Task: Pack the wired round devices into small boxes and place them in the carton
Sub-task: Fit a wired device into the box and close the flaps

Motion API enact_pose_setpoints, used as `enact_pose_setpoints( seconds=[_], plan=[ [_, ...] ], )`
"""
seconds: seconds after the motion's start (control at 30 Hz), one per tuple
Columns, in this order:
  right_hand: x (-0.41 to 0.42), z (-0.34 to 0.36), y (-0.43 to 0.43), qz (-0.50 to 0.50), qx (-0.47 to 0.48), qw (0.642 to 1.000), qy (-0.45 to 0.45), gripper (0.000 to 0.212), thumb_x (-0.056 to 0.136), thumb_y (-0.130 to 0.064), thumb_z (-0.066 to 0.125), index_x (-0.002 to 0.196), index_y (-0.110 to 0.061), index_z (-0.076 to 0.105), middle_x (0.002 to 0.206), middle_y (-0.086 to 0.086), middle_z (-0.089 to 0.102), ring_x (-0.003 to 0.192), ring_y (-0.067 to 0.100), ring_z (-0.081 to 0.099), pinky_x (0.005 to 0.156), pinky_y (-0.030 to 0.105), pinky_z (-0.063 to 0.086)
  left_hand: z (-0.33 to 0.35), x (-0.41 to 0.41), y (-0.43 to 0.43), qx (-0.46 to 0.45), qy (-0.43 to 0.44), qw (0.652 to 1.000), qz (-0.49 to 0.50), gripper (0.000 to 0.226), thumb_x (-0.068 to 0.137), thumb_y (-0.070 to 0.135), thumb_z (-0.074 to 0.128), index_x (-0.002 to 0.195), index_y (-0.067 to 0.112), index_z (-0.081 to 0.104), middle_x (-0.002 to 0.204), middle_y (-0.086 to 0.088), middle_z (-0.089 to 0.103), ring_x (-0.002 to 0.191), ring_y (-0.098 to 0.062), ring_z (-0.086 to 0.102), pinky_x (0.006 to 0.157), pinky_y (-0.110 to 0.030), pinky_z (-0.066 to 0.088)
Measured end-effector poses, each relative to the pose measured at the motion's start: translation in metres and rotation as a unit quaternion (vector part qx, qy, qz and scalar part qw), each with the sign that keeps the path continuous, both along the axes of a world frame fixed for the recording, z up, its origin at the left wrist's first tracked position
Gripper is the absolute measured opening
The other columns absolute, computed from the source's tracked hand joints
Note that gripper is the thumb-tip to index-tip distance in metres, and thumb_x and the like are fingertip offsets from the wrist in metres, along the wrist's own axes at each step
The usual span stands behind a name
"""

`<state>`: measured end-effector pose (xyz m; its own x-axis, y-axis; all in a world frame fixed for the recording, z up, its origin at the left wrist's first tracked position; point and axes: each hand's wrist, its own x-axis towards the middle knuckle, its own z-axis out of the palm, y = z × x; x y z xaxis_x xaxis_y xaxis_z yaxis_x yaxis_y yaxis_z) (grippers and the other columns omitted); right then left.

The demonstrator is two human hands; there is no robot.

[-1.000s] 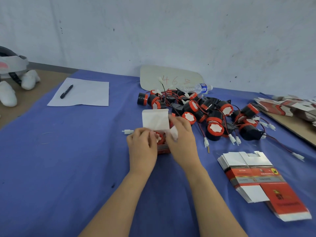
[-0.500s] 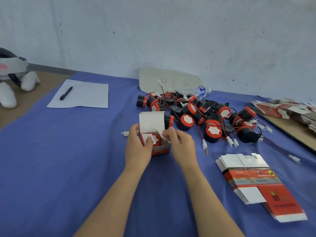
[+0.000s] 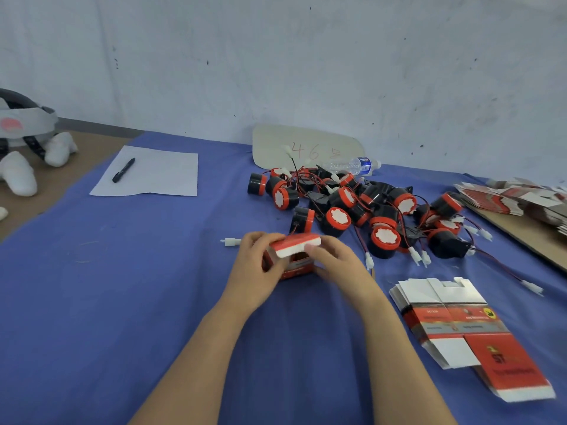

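Okay, so everything here happens around the heap of black round devices with red rims and trailing red-and-black wires [image 3: 362, 207] in the middle of the blue cloth-covered table [image 3: 122, 302].

Just in front of that heap, the person has a small red-and-white cardboard box [image 3: 296, 265] standing on the cloth. The left hand [image 3: 257, 265] is curled round its left side with the thumb on the front face, which looks like bracing so the box won't skid. The right hand [image 3: 334, 265] is wrapped round the right side, its fingertips [image 3: 310, 248] pressing on the white-edged lid flap [image 3: 296, 245]. The flap is folded over but not tucked in; there's still a dark gap under it. My guess is a device is already inside, but I can't actually see it.

A small white plastic connector [image 3: 230, 241] lies just left of the left hand. Can't tell whether its wire runs into the box; if it does, it'll need stuffing in before the lid shuts.

Front-right of the heap is a stack of flat red-and-white box blanks [image 3: 454, 320], handy for that right hand. Far left of the heap are a white sheet of paper [image 3: 153, 176] and a black pen [image 3: 123, 170], and right behind it lies a clear plastic bottle [image 3: 352, 165].

No carton in sight, so that part isn't done.
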<state>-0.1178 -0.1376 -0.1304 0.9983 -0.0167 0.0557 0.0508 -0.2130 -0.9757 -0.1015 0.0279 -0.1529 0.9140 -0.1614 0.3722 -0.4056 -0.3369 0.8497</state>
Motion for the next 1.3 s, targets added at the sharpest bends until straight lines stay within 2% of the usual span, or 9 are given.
enact_pose_setpoints(
  seconds=[0.13, 0.27, 0.4, 0.6, 0.7, 0.87, 1.0, 1.17, 1.3],
  plan=[
    [0.002, -0.002, 0.003, -0.032, 0.006, 0.998, -0.044, 0.04, 0.094, -0.035, 0.056, 0.132, -0.042, 0.046, 0.113, 0.0, 0.065, 0.104, 0.011, 0.062, 0.089, 0.03, 0.051, -0.001, 0.002, 0.001, 0.024, -0.01, 1.0, 0.007, 0.036, 0.09, 0.004, 0.056, 0.122, 0.02, 0.058, 0.123, 0.005, 0.04, 0.113, -0.013, 0.047, 0.081, -0.001, 0.04],
    [0.0, -0.004, -0.001, 0.015, -0.087, 0.995, -0.052, 0.033, 0.093, -0.025, 0.06, 0.123, -0.037, 0.057, 0.123, -0.002, 0.059, 0.111, 0.011, 0.058, 0.1, 0.032, 0.047, -0.003, -0.001, 0.0, 0.056, -0.015, 0.998, 0.009, 0.039, 0.084, 0.023, 0.067, 0.122, 0.026, 0.058, 0.125, 0.008, 0.04, 0.119, -0.011, 0.036, 0.101, -0.022, 0.036],
    [0.0, -0.006, -0.003, -0.005, -0.122, 0.991, -0.059, 0.032, 0.093, -0.026, 0.06, 0.125, -0.033, 0.057, 0.124, -0.007, 0.058, 0.109, 0.004, 0.055, 0.095, 0.023, 0.047, -0.002, 0.0, 0.002, 0.056, -0.037, 0.998, 0.019, 0.035, 0.087, 0.028, 0.066, 0.121, 0.022, 0.061, 0.122, 0.007, 0.046, 0.116, -0.01, 0.044, 0.102, -0.028, 0.04],
    [-0.001, -0.006, 0.008, -0.068, -0.111, 0.984, -0.121, 0.019, 0.092, -0.029, 0.061, 0.106, -0.041, 0.059, 0.1, -0.026, 0.058, 0.089, -0.018, 0.055, 0.07, 0.005, 0.046, 0.001, 0.001, -0.001, 0.033, -0.064, 0.996, 0.054, 0.025, 0.093, 0.027, 0.058, 0.116, 0.019, 0.063, 0.116, 0.008, 0.057, 0.105, -0.005, 0.052, 0.085, -0.007, 0.042],
    [0.001, -0.006, 0.008, -0.055, -0.104, 0.987, -0.106, 0.015, 0.091, -0.026, 0.063, 0.103, -0.036, 0.062, 0.1, -0.021, 0.062, 0.092, -0.006, 0.06, 0.073, 0.01, 0.049, 0.0, 0.0, -0.002, 0.013, -0.048, 0.997, 0.051, 0.019, 0.092, 0.02, 0.06, 0.11, 0.018, 0.063, 0.117, 0.007, 0.053, 0.104, -0.004, 0.05, 0.082, -0.004, 0.04],
    [0.002, -0.005, 0.008, -0.03, -0.051, 0.997, -0.041, 0.01, 0.09, -0.025, 0.065, 0.094, -0.033, 0.068, 0.096, -0.01, 0.069, 0.089, 0.005, 0.065, 0.073, 0.015, 0.051, 0.004, -0.004, -0.008, -0.014, 0.017, 0.998, 0.053, 0.014, 0.091, 0.009, 0.055, 0.101, 0.019, 0.056, 0.134, 0.0, 0.044, 0.126, -0.013, 0.042, 0.102, -0.026, 0.038],
    [0.004, -0.007, 0.012, -0.071, -0.007, 0.997, -0.01, 0.018, 0.096, -0.029, 0.053, 0.091, -0.031, 0.07, 0.099, -0.005, 0.07, 0.099, 0.016, 0.063, 0.088, 0.034, 0.053, 0.004, -0.007, -0.02, -0.019, 0.065, 0.992, 0.107, 0.017, 0.099, 0.016, 0.043, 0.11, 0.012, 0.056, 0.151, -0.006, 0.025, 0.14, -0.016, 0.024, 0.106, -0.023, 0.025],
    [0.004, -0.009, 0.022, -0.097, 0.027, 0.995, 0.027, 0.033, 0.099, -0.025, 0.05, 0.129, -0.015, 0.054, 0.122, 0.002, 0.059, 0.113, 0.02, 0.056, 0.093, 0.031, 0.047, 0.007, -0.01, -0.03, -0.065, 0.14, 0.982, 0.111, 0.051, 0.101, 0.021, 0.038, 0.148, 0.011, 0.022, 0.152, -0.007, 0.029, 0.137, -0.023, 0.032, 0.112, -0.038, 0.03],
    [0.004, -0.012, 0.029, -0.088, 0.013, 0.996, 0.022, 0.019, 0.1, -0.019, 0.046, 0.102, -0.022, 0.065, 0.101, -0.004, 0.069, 0.097, 0.012, 0.063, 0.076, 0.019, 0.048, 0.007, -0.01, -0.034, -0.103, 0.183, 0.971, 0.113, 0.072, 0.098, 0.031, 0.046, 0.152, 0.011, 0.002, 0.156, -0.008, 0.023, 0.141, -0.024, 0.027, 0.114, -0.041, 0.027]
  ],
)
